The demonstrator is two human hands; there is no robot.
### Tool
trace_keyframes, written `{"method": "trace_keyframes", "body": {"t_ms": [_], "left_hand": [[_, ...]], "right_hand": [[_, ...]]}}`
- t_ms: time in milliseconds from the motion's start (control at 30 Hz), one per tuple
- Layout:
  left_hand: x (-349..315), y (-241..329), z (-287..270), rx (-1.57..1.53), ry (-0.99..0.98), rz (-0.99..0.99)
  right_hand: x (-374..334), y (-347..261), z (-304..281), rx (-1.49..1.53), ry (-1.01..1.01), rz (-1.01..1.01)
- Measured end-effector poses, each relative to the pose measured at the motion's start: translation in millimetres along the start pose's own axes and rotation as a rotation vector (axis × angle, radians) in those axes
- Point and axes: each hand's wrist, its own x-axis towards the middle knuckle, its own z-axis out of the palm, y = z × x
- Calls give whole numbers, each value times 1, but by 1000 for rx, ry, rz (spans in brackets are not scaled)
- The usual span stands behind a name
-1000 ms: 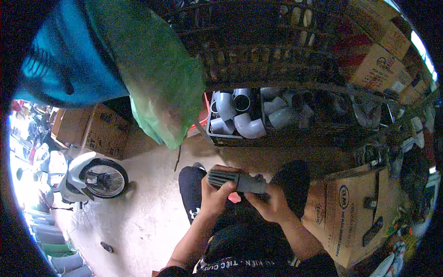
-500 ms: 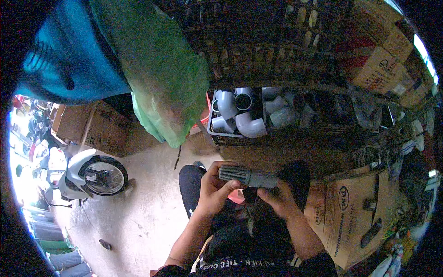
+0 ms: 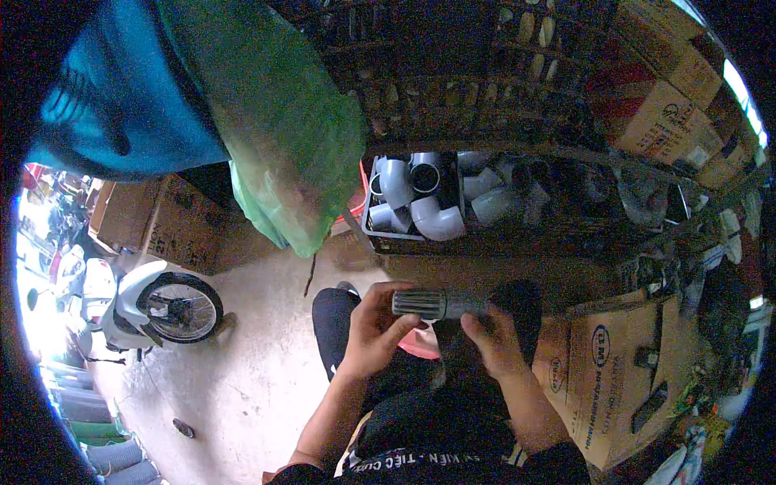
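Note:
Above my lap, both hands hold a grey plastic foot valve (image 3: 440, 305) level. Its slotted strainer end points left and its plain, darker body lies to the right. My left hand (image 3: 374, 330) is closed round the strainer end, thumb along the near side and fingers behind. The body's right end is gripped by my right hand (image 3: 495, 339), thumb in front; its other fingers are mostly hidden. Below the valve, a red-pink item (image 3: 420, 346) shows between my legs, too covered to name.
Ahead stands a crate of grey pipe elbows (image 3: 437, 218), under a dark basket (image 3: 485, 121). A green plastic bag (image 3: 295, 178) hangs front left. Cardboard boxes (image 3: 618, 388) lie right; a parked motorbike (image 3: 178, 307) stands left. One small dark object (image 3: 183, 428) lies on the floor.
The foot valve has shifted slightly right and turned from a slant to nearly level. My right hand has moved a little right and up with it; both hands keep their hold.

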Motion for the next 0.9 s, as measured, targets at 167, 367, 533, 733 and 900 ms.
{"method": "trace_keyframes", "body": {"t_ms": [167, 367, 533, 733, 900], "left_hand": [[-1, -2, 2, 210, 266, -21], [-4, -1, 4, 169, 380, -289], [0, 2, 5, 360, -28, 63], [4, 9, 4, 278, -20, -1], [4, -16, 17, -35, 310, -233]], "right_hand": [[-3, -2, -1, -216, -122, -262], [2, -8, -10, -495, -284, -409], [-2, 3, -5, -93, 37, -134], [-8, -4, 2, 369, 75, 337], [-2, -7, -2, -310, -134, -239]]}}
